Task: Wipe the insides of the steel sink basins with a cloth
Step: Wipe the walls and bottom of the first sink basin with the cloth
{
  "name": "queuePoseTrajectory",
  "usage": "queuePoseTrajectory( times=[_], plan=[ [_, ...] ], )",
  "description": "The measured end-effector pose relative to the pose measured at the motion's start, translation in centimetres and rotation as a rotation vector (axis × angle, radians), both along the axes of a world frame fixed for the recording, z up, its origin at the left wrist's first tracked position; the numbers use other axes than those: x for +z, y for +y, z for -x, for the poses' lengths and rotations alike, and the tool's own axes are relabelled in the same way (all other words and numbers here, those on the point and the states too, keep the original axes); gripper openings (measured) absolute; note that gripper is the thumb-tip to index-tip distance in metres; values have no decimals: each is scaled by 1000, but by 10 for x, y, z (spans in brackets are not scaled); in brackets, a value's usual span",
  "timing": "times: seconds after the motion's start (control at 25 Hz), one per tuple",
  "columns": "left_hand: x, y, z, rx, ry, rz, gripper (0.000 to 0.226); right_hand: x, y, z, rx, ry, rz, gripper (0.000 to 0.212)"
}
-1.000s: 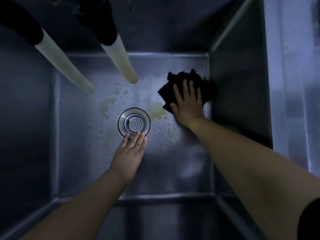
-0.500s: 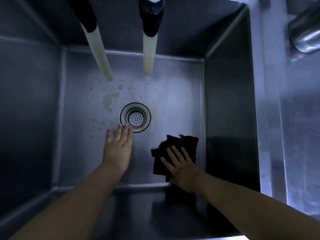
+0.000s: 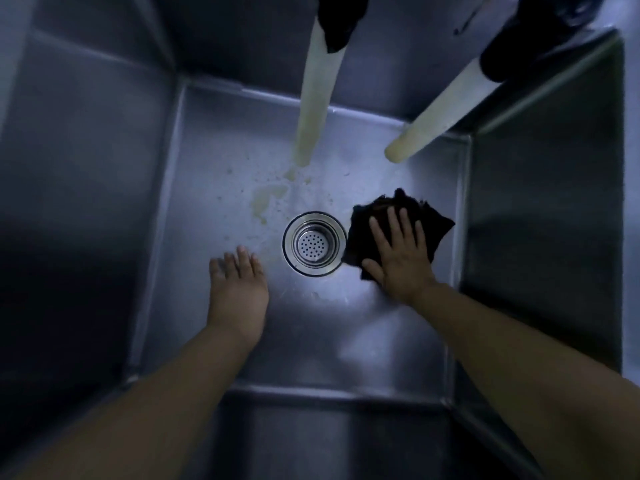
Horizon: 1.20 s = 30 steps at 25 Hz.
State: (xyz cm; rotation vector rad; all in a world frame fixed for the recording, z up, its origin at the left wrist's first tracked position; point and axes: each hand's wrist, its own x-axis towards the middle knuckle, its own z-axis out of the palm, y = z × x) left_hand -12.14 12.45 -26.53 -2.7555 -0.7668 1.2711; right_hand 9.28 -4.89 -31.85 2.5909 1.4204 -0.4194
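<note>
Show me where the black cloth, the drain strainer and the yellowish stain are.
black cloth point(image 3: 434, 221): head view, bare right part beside the fingers.
drain strainer point(image 3: 313, 244): head view, perforated centre.
yellowish stain point(image 3: 266, 196): head view, middle of the patch.

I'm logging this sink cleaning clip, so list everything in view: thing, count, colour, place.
sink basin: one, steel grey, fills the view
drain strainer: one, shiny steel, middle of the basin floor
cloth: one, black, on the floor right of the strainer, under the right hand
hoses: two, pale cream with black tops, hanging in from the far side
stains: several, yellowish, floor beyond the strainer
left hand: one, bare, fingers straight, on the floor left of the strainer
right hand: one, bare, fingers spread flat, pressing the cloth
</note>
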Motion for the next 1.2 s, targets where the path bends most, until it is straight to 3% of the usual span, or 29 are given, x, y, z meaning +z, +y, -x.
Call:
queuePoseTrajectory(
  times=[0.16,0.32,0.48,0.8,1.04,1.2],
  plan=[
    [-10,1,5,31,-60,12,82,1,55,-44,-149,19,41,87],
    [-17,2,8,86,-183,-4,86,1,98,-76,-140,17,33,77],
    [-18,1,6,106,-106,84,82,-3,122,-85,-149,13,-17,75],
    [-12,5,10,100,-76,121,101,-14,35,4,53,-70,-82,68],
    [-9,5,10,97,-68,132,104,-9,-37,106,275,17,-98,76],
    [-9,6,12,100,-73,142,106,-7,-37,99,332,50,-82,70]
  ],
)
